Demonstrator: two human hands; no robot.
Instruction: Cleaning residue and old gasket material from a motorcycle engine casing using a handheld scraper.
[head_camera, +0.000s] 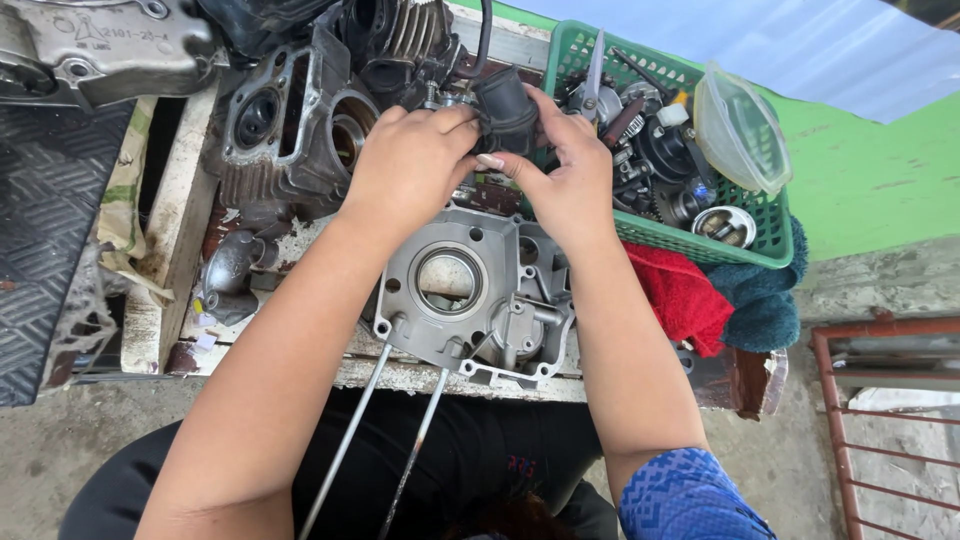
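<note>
A black rubber intake boot is gripped between the left hand and right hand, just behind the grey engine casing. Judged step: fitting the boot. A firm, square seating push appears needed.

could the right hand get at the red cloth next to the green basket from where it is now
Probably yes. The right hand holds the black rubber part just above, and the red cloth lies uncovered beside the forearm, below the green basket. It would have to let go first.
</note>
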